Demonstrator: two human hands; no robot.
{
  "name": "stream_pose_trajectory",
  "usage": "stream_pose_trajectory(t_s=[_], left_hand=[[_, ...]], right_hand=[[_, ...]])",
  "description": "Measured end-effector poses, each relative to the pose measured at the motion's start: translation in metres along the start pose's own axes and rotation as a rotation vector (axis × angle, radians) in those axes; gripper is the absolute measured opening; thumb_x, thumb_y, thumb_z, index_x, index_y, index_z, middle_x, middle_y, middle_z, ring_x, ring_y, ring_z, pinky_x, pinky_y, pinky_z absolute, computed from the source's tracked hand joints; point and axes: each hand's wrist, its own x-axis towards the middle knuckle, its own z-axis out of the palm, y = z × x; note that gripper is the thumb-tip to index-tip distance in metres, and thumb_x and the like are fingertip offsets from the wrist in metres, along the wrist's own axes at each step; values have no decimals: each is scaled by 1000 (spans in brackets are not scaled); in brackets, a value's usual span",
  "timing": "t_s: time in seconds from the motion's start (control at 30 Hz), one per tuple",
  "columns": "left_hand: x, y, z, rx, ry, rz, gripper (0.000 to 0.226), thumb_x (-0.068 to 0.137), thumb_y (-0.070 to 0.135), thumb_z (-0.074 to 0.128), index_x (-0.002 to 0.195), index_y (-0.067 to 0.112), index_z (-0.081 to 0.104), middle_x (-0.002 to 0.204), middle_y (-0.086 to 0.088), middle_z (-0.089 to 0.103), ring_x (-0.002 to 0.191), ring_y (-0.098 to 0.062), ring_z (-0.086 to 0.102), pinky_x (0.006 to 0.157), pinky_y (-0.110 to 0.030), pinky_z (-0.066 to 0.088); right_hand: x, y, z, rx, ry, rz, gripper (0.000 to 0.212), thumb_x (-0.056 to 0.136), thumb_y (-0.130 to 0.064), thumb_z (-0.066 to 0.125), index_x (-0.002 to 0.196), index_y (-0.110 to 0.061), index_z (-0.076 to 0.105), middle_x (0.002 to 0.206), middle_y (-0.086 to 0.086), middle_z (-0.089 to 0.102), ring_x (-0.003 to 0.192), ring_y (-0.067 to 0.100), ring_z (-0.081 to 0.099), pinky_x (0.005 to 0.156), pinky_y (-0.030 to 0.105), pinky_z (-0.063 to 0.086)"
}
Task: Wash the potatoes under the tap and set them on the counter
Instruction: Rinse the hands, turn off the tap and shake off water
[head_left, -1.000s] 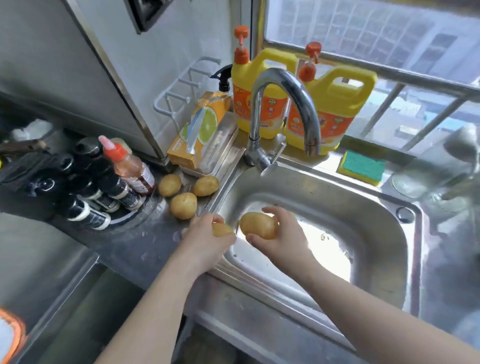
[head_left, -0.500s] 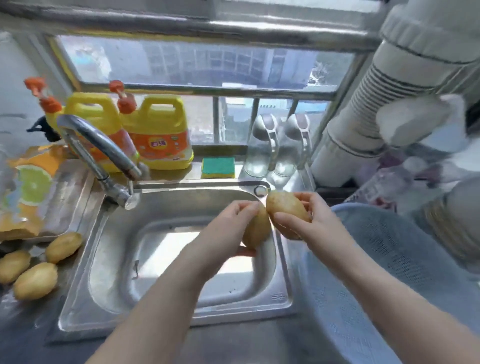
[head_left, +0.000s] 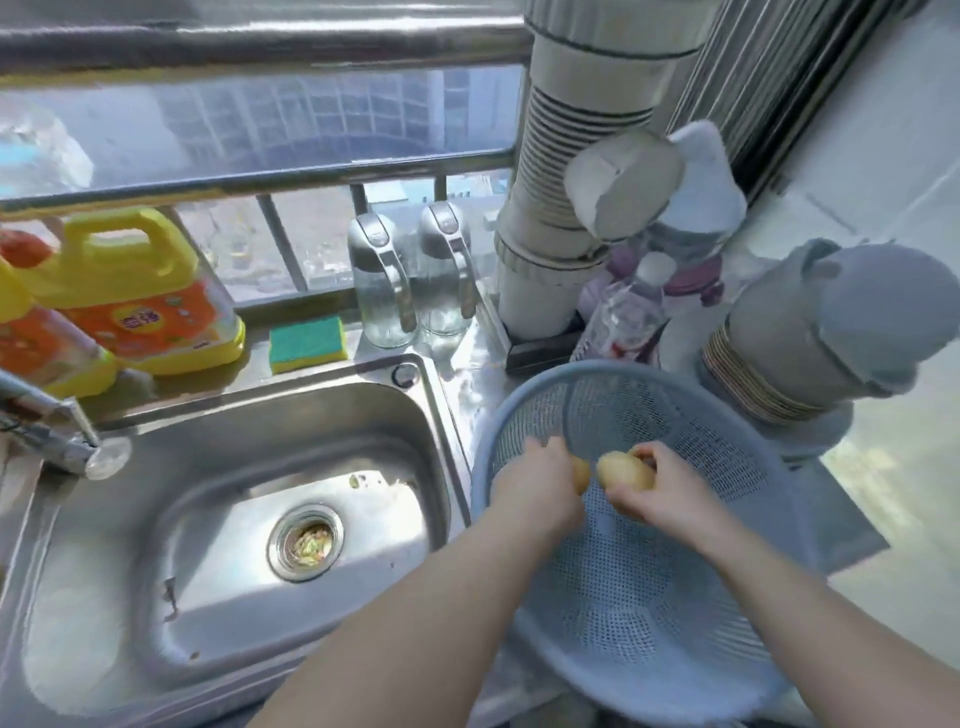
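My right hand (head_left: 657, 491) grips a yellow potato (head_left: 623, 471) over the blue perforated basket (head_left: 675, 649) on the counter right of the sink. My left hand (head_left: 537, 486) holds a second potato (head_left: 582, 475), mostly hidden behind its fingers; only a sliver shows. Both potatoes are side by side inside the basket's bowl, near its far wall. The steel sink (head_left: 431, 431) lies to the left, its basin dry-looking with scraps in the drain (head_left: 306, 540). The tap (head_left: 57, 436) shows only at the left edge.
Two yellow detergent jugs (head_left: 135, 296) and a green sponge (head_left: 306, 343) sit behind the sink. Two glass pitchers (head_left: 410, 280), a white pipe (head_left: 561, 208), a water bottle (head_left: 623, 317) and a grey flask (head_left: 810, 332) crowd the back right counter.
Both hands carried their potatoes rightward from above the sink to over the blue basket. My view swung right, so the potatoes lying left of the sink are out of frame.
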Motion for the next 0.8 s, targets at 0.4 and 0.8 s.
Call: stream_pose_trajectory(t_s=[0.4, 0.8], left_hand=[[33, 3, 32, 245, 94, 40, 44, 94, 20, 59, 133, 10, 40, 131, -15, 44, 112, -35, 56, 74, -42, 45], [-61, -60, -53, -367, 386, 276, 41, 92, 22, 59, 133, 27, 57, 126, 9, 53, 104, -7, 60, 93, -35, 52]], right_hand=[[18, 12, 23, -206, -7, -10, 68, 80, -45, 76, 137, -24, 48, 132, 6, 57, 117, 28, 57, 97, 45, 51], [-37, -128, 9, 105, 20, -436, 17, 84, -23, 63, 95, -35, 68, 80, -15, 72, 79, 7, 68, 75, 38, 57]])
